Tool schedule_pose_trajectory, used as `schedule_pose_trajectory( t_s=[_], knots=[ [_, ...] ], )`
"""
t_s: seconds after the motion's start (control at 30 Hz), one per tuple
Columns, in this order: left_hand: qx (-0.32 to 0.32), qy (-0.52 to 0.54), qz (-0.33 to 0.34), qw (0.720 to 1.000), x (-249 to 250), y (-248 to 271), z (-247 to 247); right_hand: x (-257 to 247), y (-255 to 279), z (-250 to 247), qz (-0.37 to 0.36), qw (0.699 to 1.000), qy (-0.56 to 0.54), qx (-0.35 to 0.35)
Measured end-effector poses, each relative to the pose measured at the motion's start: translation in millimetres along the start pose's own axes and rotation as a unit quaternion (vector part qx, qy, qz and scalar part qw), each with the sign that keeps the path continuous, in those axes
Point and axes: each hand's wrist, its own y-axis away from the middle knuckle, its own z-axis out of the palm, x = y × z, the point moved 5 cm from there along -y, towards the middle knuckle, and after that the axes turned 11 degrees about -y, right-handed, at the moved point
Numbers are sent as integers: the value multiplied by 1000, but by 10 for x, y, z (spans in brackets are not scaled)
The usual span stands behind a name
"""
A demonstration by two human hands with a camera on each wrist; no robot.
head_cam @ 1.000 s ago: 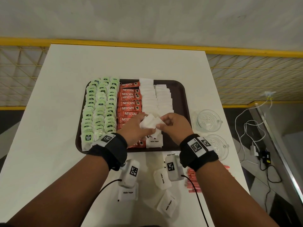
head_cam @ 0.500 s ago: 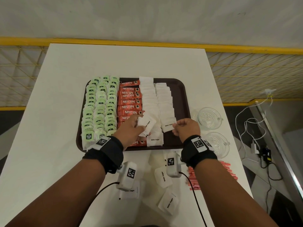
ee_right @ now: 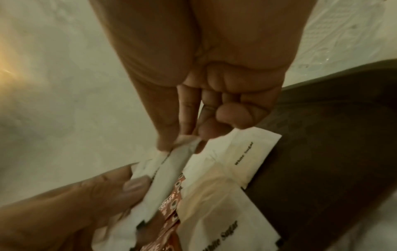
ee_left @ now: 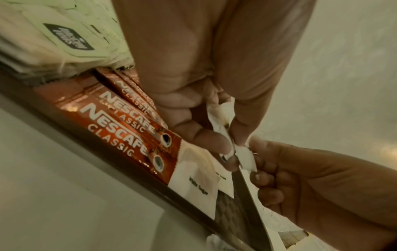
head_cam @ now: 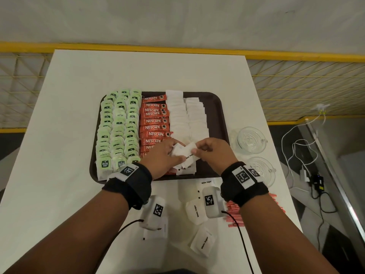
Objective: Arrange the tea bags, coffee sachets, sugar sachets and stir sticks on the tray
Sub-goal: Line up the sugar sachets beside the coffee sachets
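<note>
The hands (head_cam: 164,155) cover the near ends of the coffee sachets (head_cam: 155,123) and sugar sachets (head_cam: 187,119). Wrist cameras hide part of the loose sachets (head_cam: 196,213) on the desk (head_cam: 59,194); the right wristband covers the stir sticks (head_cam: 234,209). Tea-bag (head_cam: 118,131) print is too small to read.

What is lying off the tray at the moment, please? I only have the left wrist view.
Observer: Several loose sugar sachets lie on the table, in front of the tray.
Operator: Thank you. Are the stir sticks on the tray?
Observer: No, the red stir sticks lie on the table, partly hidden under the right wrist.
Operator: And what is to the right of the tray?
Observer: Two glass cups stand there on the table.
</note>
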Motion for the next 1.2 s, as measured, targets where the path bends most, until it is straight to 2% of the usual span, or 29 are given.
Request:
schedule_pose_trajectory(
  t_s=[0.07, 0.2, 0.27, 0.47, 0.57, 0.7, 0.77, 0.87, 0.9, 1.13, 1.2],
  knots=[
    [1, 7, -2, 1000, 13, -3, 7, 60, 8, -32, 11, 999, -39, 3],
    [-3, 41, -20, 999, -12, 18, -21, 311, -15, -244, 45, 988, -72, 128],
    [-1, 50, -26, 998, -39, 39, -45, 398, -39, -305, 53, 984, -52, 159],
    [5, 17, -42, 999, -124, 85, -64, 589, -165, -241, 96, 984, 14, 150],
    [16, -33, -24, 999, -99, 102, -73, 588, -160, -226, 106, 982, 46, 146],
    [29, -88, 21, 995, -15, 126, -87, 418, -48, -302, 87, 977, 83, 178],
    [31, -103, 36, 994, 33, 134, -67, 302, 12, -275, 60, 986, 68, 140],
    [26, -118, 53, 991, 99, 125, -9, 143, 105, -107, 25, 999, 36, 9],
    [26, -123, 56, 991, 113, 120, 12, 97, 137, -68, 18, 999, 23, -17],
    [63, -117, 60, 989, 153, 81, 77, 92, 285, -87, 38, 994, -100, -33],
    [60, -114, 59, 990, 158, 73, 116, 167, 290, -115, 38, 994, -104, 0]
  ],
)
